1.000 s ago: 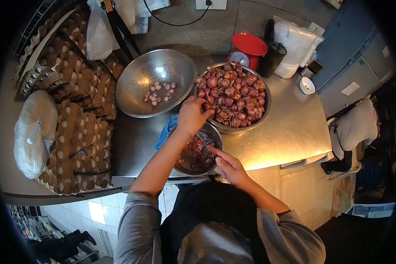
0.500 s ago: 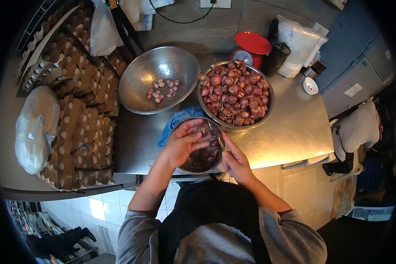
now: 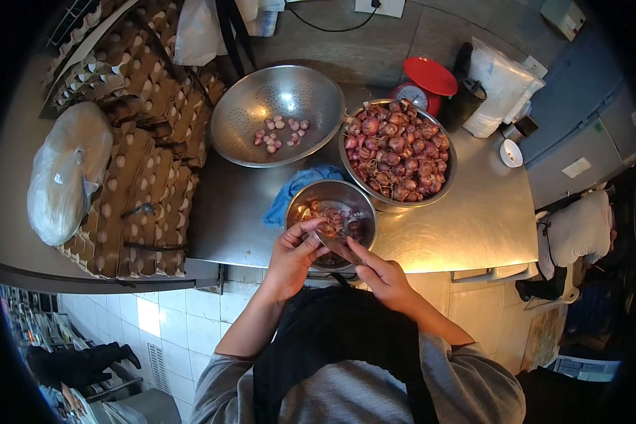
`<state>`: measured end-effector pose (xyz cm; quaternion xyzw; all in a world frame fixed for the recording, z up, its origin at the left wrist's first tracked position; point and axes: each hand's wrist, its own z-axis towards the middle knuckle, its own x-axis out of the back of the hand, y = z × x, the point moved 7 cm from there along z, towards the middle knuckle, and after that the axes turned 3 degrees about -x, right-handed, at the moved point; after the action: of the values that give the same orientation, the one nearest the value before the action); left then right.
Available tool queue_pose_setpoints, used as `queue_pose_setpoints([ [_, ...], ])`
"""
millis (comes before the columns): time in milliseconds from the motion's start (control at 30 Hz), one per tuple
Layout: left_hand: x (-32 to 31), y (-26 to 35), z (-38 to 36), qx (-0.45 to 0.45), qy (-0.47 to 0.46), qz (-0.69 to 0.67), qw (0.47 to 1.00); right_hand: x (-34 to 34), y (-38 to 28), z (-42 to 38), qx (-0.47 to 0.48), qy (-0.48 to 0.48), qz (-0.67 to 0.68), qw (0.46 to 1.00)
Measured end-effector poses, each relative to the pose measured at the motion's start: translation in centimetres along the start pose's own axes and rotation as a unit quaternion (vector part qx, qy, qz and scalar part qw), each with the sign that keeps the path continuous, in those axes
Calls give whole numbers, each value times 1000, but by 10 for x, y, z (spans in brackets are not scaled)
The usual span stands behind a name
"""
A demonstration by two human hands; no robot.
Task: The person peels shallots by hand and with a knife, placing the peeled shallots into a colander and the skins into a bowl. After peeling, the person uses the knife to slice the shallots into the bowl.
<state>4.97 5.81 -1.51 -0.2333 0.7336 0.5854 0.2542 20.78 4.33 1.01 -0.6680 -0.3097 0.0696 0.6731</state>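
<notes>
My left hand [image 3: 294,260] pinches a small red shallot [image 3: 325,229] over the near part of a steel bowl [image 3: 366,205]. In my right hand [image 3: 387,281] is a knife [image 3: 340,248], its blade pointing left and touching or nearly touching the shallot. Reddish skins and several shallots lie inside the bowl, partly hidden by my hands. Behind it stands a steel colander [image 3: 227,134] with several peeled shallots [image 3: 272,145]. To the right, a large steel bowl [image 3: 453,169] is heaped with unpeeled shallots [image 3: 397,152].
A blue cloth [image 3: 289,191] lies beside the small bowl. Stacked egg trays [image 3: 131,205] and a plastic-wrapped bundle [image 3: 70,173] fill the left. A red scale [image 3: 431,76], plastic bag [image 3: 498,85] and small white bowl [image 3: 511,153] stand at the back right. Another person [image 3: 85,364] is at lower left.
My left hand was spread above the bowl and now pinches a shallot against the knife. Both hands have come nearer to me. The view has shifted slightly.
</notes>
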Motion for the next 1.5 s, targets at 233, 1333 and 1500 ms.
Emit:
queue_pose_setpoints([
  [233,-1,0,-5,-14,24,6,1000,-2,2,2,54,23,-6,998],
  [1333,-6,16,15,-204,10,591,780,5,35,48,-44,77,264,960],
  [1500,-9,6,22,-174,37,343,922,8,14,41,14,173,9,985],
])
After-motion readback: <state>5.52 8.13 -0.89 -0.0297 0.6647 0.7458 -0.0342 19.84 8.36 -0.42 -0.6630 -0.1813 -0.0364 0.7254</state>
